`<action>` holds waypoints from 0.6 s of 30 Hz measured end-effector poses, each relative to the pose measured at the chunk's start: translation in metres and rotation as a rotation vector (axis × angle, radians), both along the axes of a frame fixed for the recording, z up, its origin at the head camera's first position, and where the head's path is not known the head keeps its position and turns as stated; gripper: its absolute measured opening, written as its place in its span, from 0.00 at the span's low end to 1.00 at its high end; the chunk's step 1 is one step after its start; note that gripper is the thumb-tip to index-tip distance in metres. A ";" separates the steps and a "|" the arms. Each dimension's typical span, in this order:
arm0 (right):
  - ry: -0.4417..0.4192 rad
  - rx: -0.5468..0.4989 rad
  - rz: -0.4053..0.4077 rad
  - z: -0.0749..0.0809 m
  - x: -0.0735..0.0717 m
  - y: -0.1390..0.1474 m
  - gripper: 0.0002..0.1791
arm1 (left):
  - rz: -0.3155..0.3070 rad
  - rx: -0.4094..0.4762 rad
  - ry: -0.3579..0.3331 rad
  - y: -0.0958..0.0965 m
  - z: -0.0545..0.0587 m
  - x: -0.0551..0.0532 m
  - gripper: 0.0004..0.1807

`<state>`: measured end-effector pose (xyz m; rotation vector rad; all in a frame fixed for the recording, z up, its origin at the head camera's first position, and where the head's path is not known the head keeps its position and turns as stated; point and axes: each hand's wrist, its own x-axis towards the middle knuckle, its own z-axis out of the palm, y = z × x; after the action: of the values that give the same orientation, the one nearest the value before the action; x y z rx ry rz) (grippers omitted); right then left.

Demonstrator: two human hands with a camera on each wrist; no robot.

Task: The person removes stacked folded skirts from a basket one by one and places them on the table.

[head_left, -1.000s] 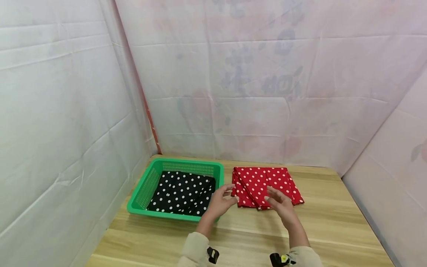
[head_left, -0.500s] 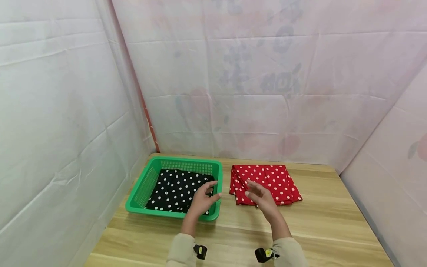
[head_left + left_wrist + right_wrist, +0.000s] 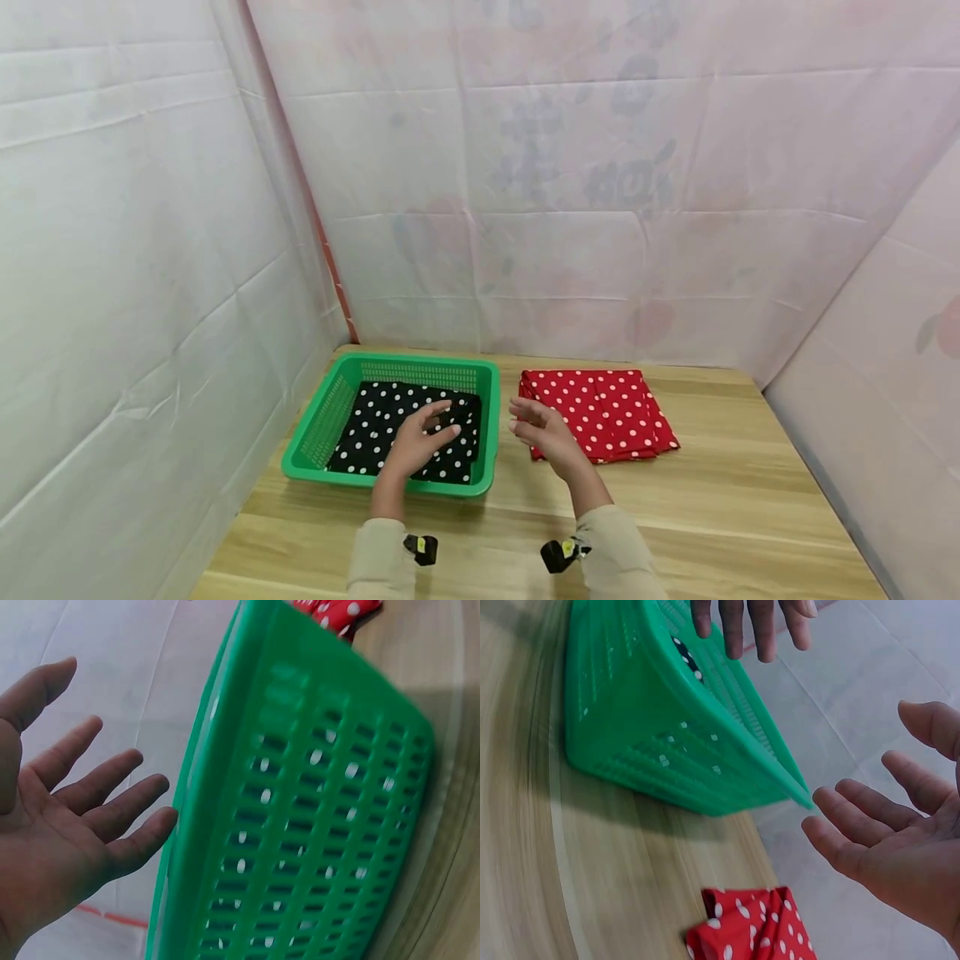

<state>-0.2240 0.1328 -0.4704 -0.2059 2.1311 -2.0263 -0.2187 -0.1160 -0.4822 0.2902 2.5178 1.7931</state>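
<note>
In the head view a green plastic basket [image 3: 300,463] stands on the left of the table, a folded black cloth with white dots [image 3: 367,433] lying inside it. My left hand [image 3: 417,440] is over the basket's front part, fingers spread and loosely bent, holding nothing. Its palm and fingers also show beside the basket's rim in the left wrist view. Between the basket and a folded red cloth with white dots [image 3: 600,412] is my right hand [image 3: 551,437], fingers relaxed and nothing in them. It overlaps the red cloth's left edge in the head view.
The wooden table [image 3: 720,500] meets a white sheet wall [image 3: 570,167] at the back. Similar sheets hang at the left [image 3: 135,292] and right [image 3: 900,350]. Each sleeve carries a small black wrist device, like the one at the right wrist [image 3: 564,553].
Both hands have moved left: the left hand from the basket's right edge to over the black cloth, the right hand from over the red cloth to its left edge. Basket and cloths stay put.
</note>
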 end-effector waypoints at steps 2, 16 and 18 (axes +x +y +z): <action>-0.018 -0.009 0.014 0.000 -0.004 -0.006 0.27 | 0.016 -0.020 -0.017 -0.008 0.000 -0.002 0.27; -0.214 -0.244 0.151 -0.004 -0.027 -0.041 0.31 | 0.068 -0.106 -0.100 -0.050 0.002 -0.013 0.29; -0.268 -0.280 0.163 -0.005 -0.028 -0.046 0.31 | 0.073 -0.126 -0.116 -0.053 0.000 -0.015 0.30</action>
<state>-0.2524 0.0869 -0.4757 -0.1336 1.6181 -2.1127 -0.2337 -0.1693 -0.4822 0.0878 2.5764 1.6143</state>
